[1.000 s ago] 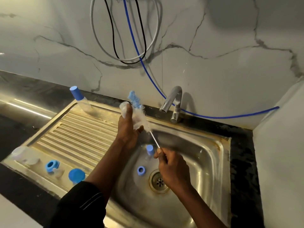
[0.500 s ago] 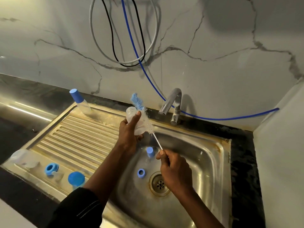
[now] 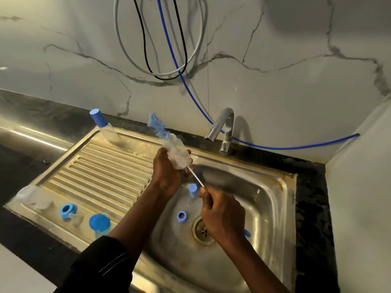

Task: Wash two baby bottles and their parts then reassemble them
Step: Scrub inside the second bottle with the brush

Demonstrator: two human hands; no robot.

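1. The left hand (image 3: pixel 167 174) is curled round the small clear bottle (image 3: pixel 183 160).
2. The right hand (image 3: pixel 221 212) pinches the brush (image 3: pixel 167 140) stick, just below that hold.
3. The bottle looks light, wet and slippery, so hold its middle tight.

The light here is dim and yellowish, coming from the near side and somewhat left. A broad soft shadow lies high on the marble wall (image 3: pixel 317 28) at the far right, and the faucet (image 3: pixel 224 127) throws a darker one just to its right. A bright streak of glare runs along the steel counter (image 3: pixel 31 136) at the left, and the sink (image 3: pixel 275 204) basin has a dull sheen. The bottle brush (image 3: pixel 175 151) and the far rim beside it are smeared with motion blur. Straight edges bow toward the corners.
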